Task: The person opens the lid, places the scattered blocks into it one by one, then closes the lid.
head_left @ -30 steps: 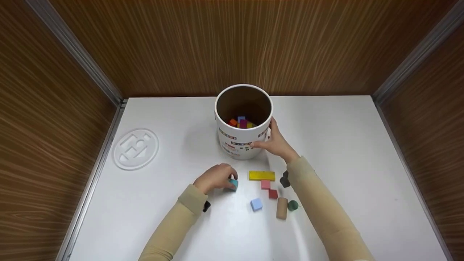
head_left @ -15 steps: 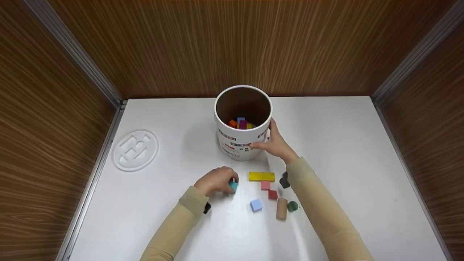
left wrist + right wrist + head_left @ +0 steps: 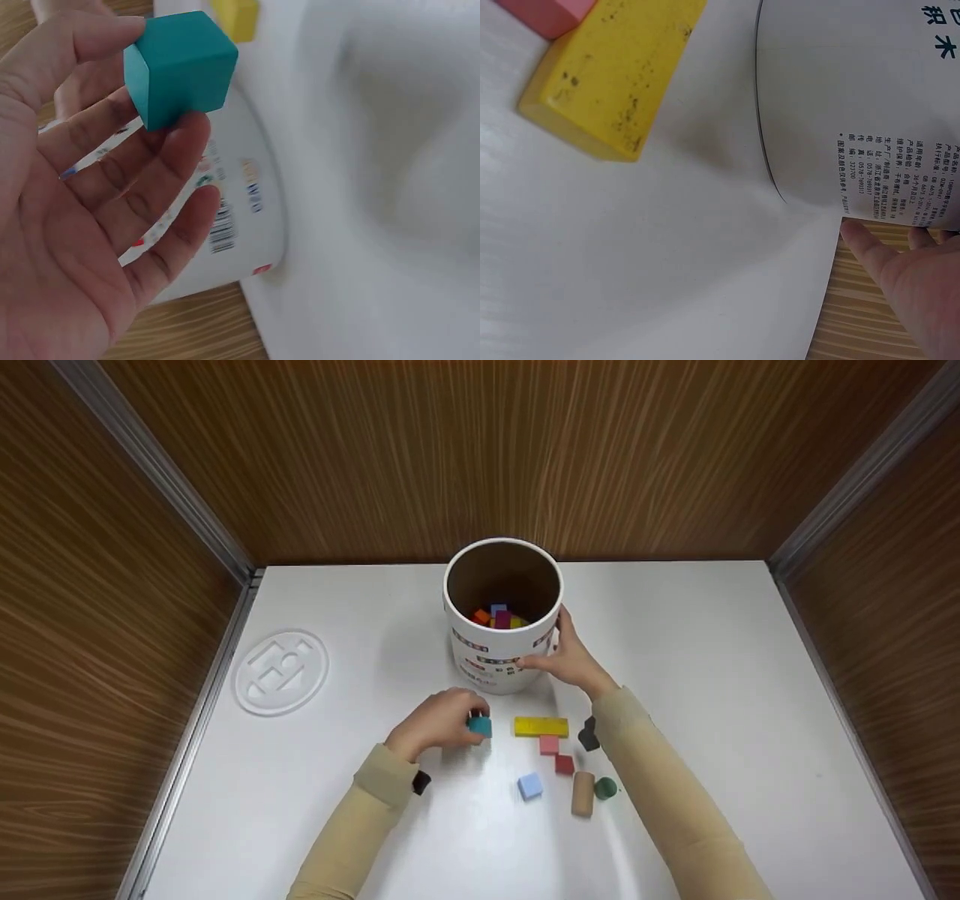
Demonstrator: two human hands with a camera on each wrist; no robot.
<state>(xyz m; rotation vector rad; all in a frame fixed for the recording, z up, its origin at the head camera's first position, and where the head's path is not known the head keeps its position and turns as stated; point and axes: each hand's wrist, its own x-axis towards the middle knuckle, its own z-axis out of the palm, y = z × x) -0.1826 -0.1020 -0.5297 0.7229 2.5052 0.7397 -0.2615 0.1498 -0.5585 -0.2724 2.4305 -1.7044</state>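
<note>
Left hand [image 3: 439, 724] and cube [image 3: 184, 71] have shifted toward the bucket [image 3: 466, 658].
Thumb and fingertips pinch the cube, little finger free; the bucket stands just beyond that grip, right hand [image 3: 574, 661] spread round its side, arm reaching forward; yellow block [image 3: 541, 727] lies right of the cube.

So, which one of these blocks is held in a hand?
The teal block, pinched by the left hand; the other visible blocks lie on the white table or inside the bucket.

Fine print [image 3: 478, 678] on the bucket [image 3: 499, 646] is illegible in the head view. The right wrist view crops the pink block [image 3: 553, 13].
</note>
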